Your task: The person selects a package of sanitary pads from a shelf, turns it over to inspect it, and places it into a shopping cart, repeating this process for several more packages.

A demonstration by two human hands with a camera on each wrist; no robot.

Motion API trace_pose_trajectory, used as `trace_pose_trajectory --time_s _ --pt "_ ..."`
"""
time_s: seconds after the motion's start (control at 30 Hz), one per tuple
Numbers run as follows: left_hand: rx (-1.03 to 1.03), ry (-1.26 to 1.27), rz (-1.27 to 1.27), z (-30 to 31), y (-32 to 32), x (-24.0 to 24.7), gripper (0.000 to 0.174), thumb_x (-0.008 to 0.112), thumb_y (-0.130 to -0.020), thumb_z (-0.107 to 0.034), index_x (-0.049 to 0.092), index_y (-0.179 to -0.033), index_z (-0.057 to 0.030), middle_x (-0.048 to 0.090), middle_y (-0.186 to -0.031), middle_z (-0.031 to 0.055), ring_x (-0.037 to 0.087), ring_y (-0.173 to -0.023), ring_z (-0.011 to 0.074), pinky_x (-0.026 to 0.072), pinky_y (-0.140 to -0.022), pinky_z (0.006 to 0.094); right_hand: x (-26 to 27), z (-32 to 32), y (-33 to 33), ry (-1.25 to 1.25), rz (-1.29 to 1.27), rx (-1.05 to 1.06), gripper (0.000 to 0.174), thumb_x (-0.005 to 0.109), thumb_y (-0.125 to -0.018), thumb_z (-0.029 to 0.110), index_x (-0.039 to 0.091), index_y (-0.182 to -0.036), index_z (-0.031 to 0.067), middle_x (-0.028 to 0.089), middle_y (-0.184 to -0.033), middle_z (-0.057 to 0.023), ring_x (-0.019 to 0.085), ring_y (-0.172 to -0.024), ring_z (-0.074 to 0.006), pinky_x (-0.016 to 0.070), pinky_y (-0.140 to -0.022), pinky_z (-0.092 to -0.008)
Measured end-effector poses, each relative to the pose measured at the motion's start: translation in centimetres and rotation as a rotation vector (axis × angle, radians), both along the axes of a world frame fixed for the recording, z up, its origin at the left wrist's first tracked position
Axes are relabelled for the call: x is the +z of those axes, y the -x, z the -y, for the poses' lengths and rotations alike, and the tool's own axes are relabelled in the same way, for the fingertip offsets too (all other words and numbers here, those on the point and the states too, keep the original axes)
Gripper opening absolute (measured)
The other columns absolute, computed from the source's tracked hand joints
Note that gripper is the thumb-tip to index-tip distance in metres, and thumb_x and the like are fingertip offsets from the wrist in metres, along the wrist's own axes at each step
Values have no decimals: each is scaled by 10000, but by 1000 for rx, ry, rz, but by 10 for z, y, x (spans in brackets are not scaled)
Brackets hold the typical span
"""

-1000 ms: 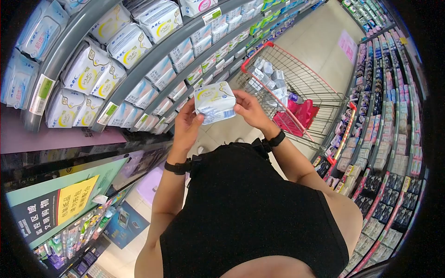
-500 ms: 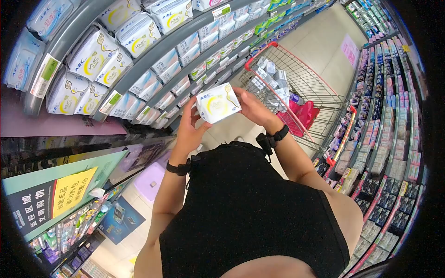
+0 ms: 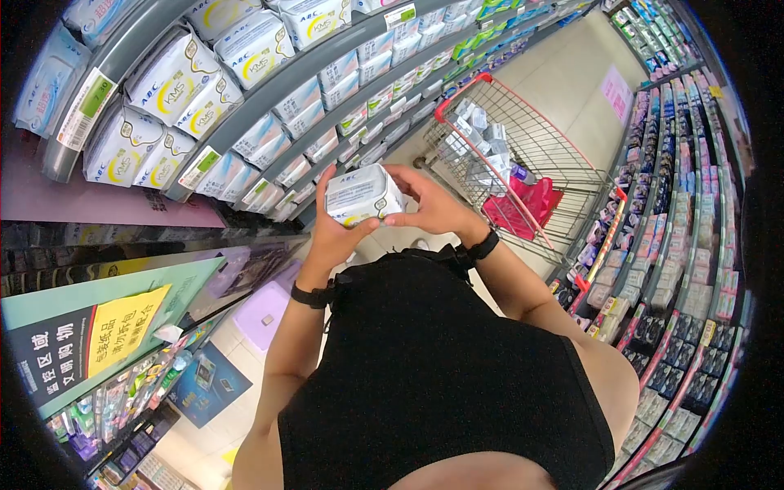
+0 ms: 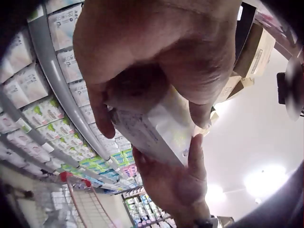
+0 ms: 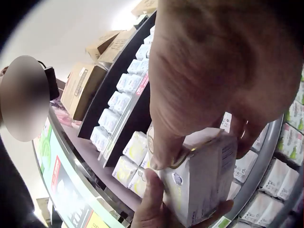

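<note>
Change over the last half second: package (image 3: 362, 196) rotated; yellow-crescent front was up, now a narrower printed side is up. Left hand (image 3: 339, 233) and right hand (image 3: 437, 208) both grip it, fingers and thumbs at its edges. Location: held in front of the body, near the shelf (image 3: 260, 98), apart from the cart (image 3: 523, 122). Interpretation: probably being looked over, side by side; not set down.

I'm looking forward and down in the head view; both wrist views are facing the white pack (image 3: 360, 194) closer up, sharing it with that frame's upper middle.
</note>
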State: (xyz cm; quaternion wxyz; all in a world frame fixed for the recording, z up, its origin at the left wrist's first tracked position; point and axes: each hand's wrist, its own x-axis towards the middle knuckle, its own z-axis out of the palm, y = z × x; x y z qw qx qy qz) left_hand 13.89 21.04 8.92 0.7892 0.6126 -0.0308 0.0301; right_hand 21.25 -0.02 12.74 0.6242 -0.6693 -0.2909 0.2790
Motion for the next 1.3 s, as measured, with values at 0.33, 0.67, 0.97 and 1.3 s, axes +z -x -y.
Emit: trace_pose_trajectory --time_s 0.33,0.67,0.97,1.3 --pt "-3 -159 38 -10 7 20 792 884 -711 -30 426 -1357 -47 608 -1270 118 611 -1186 215 509 -992 357 -12 -23 13 94 281 44 844 809 -826 187 276 -1453 1 500 -1383 -187 490 -1320 -271 390 -1100 -387" --pt "111 -369 118 -40 23 11 797 887 -709 -28 395 -1336 -42 532 -1352 151 563 -1245 245 483 -1031 381 -28 -62 22 45 296 -24 856 822 -764 130 303 -1437 21 504 -1339 -175 522 -1288 -287 423 -1066 -392" --pt "155 -470 203 -56 30 17 936 901 -711 -130 289 -1413 -32 466 -1359 191 537 -1247 291 450 -1042 408 -32 -79 28 50 346 -6 881 825 -776 168 268 -1437 -3 499 -1356 -193 519 -1302 -321 426 -1069 -407" --pt "58 45 -156 -60 29 -3 614 575 -1007 -309 270 -1497 -97 521 -1313 139 530 -1188 208 443 -1018 346 -21 -56 10 48 -79 149 676 635 -988 353 338 -1485 4 543 -1333 -142 528 -1241 -212 404 -1074 -365"
